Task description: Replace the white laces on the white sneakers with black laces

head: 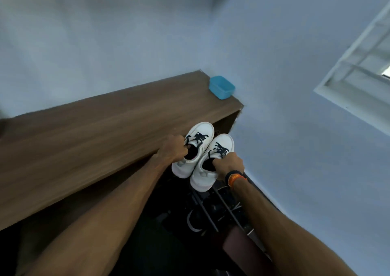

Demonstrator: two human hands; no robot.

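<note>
Now each hand grips one sneaker by its opening: the left hand [172, 149] closed on the left sneaker [193, 149], the right hand [229, 166] on the right sneaker [213, 161]. Both carry black laces [220, 149] and hang beside the cabinet top's [95, 132] right front edge, over the dark shoe rack [211, 210]. To place them well, I think both should go down level, soles first.

A home, likely an entry corner: pale blue painted walls [295, 64] meet behind a wooden shoe cabinet [95, 132]. Just below the fingers [217, 161], dark shelves hold other shoes [196, 220]. Beyond the fingers a small blue tub [221, 86] sits on the cabinet top. A white-framed window [358, 68] is at right.
</note>
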